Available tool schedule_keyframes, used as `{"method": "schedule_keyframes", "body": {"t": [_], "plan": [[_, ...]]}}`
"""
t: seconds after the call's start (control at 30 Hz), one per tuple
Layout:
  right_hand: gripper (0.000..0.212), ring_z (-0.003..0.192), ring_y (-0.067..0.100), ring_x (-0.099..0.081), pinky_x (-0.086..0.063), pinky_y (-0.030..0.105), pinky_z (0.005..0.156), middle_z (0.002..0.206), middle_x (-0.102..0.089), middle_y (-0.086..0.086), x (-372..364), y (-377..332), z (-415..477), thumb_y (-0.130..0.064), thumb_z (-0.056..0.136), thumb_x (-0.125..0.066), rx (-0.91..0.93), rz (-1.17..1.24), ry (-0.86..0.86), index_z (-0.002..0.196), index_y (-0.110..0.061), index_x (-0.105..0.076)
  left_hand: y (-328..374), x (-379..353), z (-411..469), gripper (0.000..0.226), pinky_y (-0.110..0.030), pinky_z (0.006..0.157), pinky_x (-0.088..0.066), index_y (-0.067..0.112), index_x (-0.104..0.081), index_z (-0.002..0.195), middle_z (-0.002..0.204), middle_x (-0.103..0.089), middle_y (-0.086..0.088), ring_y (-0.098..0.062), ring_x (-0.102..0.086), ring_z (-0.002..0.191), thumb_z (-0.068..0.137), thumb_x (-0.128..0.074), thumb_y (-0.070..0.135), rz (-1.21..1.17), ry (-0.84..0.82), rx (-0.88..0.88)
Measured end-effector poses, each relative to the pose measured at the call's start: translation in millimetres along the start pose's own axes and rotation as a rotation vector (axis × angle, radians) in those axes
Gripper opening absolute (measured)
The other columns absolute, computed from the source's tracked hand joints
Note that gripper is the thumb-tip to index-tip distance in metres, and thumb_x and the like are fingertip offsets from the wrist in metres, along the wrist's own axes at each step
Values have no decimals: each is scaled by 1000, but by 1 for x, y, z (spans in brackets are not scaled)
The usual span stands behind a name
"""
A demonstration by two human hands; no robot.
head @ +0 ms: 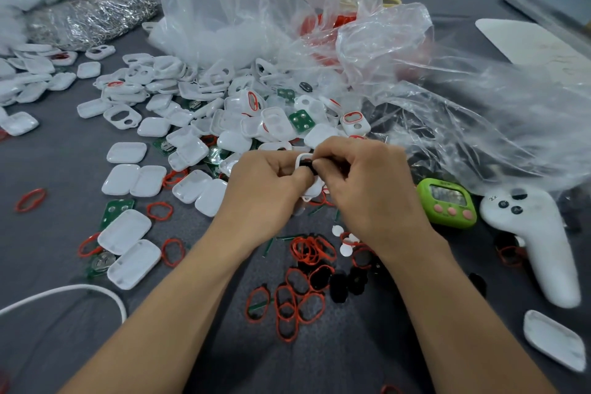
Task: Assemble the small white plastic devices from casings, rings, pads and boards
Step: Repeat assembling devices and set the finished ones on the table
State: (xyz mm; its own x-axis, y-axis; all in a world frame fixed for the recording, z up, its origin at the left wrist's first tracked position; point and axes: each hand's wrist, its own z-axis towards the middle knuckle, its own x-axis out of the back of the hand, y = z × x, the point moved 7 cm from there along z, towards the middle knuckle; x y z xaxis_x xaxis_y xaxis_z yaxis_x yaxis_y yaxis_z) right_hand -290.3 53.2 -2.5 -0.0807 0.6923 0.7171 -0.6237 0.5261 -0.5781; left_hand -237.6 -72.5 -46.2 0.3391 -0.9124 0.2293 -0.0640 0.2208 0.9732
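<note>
A grey cloth-covered table (64, 313) carries everything. Along its far edge slump crumpled clear plastic bags (447, 89). In front of them a wide heap of white rounded-rectangle plastic casings (198, 96) spreads toward the left edge, with a few green circuit boards (301, 120) mixed in.

Both hands meet at the middle of the table, at the near fringe of that heap. The left hand (262, 189) has its fingers curled round one white plastic casing (315, 189), thumb laid across it. The right hand (367, 182) pinches a small black rubber pad (308, 166) against the casing's upper part.

Between the forearms, toward the near edge, lie loose thin red oval rings (297, 304). Just to their right are more black scalloped pads (345, 285).

The held casing's long axis runs roughly away from the person. Its far end shows above the left thumb, and a small lug points back toward the near edge. The pad sits at that far end, directly under the right fingertips, so the right hand is the working one and the left only steadies.

This looks like the pad being seated. Whether it is fully in its opening cannot be told, since the fingers hide the joint. The next parts to fetch lie nearer the right wrist than the left.
</note>
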Motion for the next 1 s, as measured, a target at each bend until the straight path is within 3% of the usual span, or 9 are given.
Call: {"method": "schedule_keyframes", "body": {"t": [0.2, 0.33, 0.4, 0.5, 0.57, 0.67, 0.77, 0.87, 1.0], "plan": [[10, 69, 17, -57, -47, 36, 71, 70, -68, -2, 2, 2, 2, -14, 93, -70, 45, 22, -42, 90, -19, -78, 1, 1, 3, 36, -32, 60, -61, 34, -82, 88, 58, -60, 8, -17, -60, 56, 95, -63, 5, -43, -43, -20], [8, 75, 26, -64, -49, 36, 75, 75, -75, -3, 5, -3, -3, -18, 89, -75, 68, -15, 88, 90, -21, -82, 3, 4, 1, 35, -45, 63, -65, 33, -82, 90, 59, -61, -7, -13, -67, 57, 96, -61, 6, -30, -4, -52], [6, 77, 25, -67, -51, 37, 75, 76, -76, -5, 5, -5, -6, -22, 89, -77, 43, -16, 157, 91, -24, -82, 2, 5, 3, 31, -36, 59, -63, 30, -83, 92, 65, -57, -23, -14, -68, 58, 97, -62, 8, -56, 6, -54], [3, 71, 12, -70, -55, 32, 72, 74, -75, -9, 5, -2, -10, -25, 87, -80, -28, 115, 259, 90, -23, -79, 2, 9, 5, 25, -26, 61, -61, 23, -84, 94, 64, -59, -12, -9, -63, 58, 98, -64, 8, -107, 67, -59], [8, 72, 2, -71, -55, 21, 72, 73, -73, -15, 2, 6, -8, -23, 85, -81, -118, 226, 268, 93, -25, -78, 0, 12, 5, 22, -27, 60, -61, 21, -83, 95, 66, -65, -8, -5, -62, 57, 98, -64, 9, -106, 106, -59], [17, 73, -4, -71, -54, 12, 70, 78, -77, -16, -8, 16, -4, -18, 85, -78, -202, 378, 138, 97, -29, -79, 0, 10, 5, 23, -28, 59, -62, 25, -82, 93, 74, -66, -23, -6, -63, 57, 99, -65, 12, -93, 99, -57], [18, 66, 1, -71, -51, 13, 61, 74, -77, -14, -11, 18, 0, -15, 84, -75, -221, 510, 47, 86, -33, -79, 1, 13, 4, 24, -30, 55, -61, 29, -80, 93, 65, -69, -1, -7, -66, 58, 98, -65, 10, -114, 117, -71], [16, 58, 3, -66, -48, 17, 57, 69, -76, -9, -14, 21, 0, -14, 79, -75, -273, 561, 44, 77, -30, -79, -1, 12, 2, 20, -48, 58, -63, 33, -70, 95, 70, -73, 3, -18, -73, 59, 97, -65, 14, -41, 139, -62], [11, 53, 9, -65, -49, 27, 56, 66, -75, -3, -20, 32, -3, -22, 68, -75, -429, 633, 91, 75, -28, -79, 2, 7, -3, 22, -45, 57, -62, 37, -58, 89, 75, -74, 9, -17, -73, 56, 99, -61, 17, 73, 141, -118]]}}
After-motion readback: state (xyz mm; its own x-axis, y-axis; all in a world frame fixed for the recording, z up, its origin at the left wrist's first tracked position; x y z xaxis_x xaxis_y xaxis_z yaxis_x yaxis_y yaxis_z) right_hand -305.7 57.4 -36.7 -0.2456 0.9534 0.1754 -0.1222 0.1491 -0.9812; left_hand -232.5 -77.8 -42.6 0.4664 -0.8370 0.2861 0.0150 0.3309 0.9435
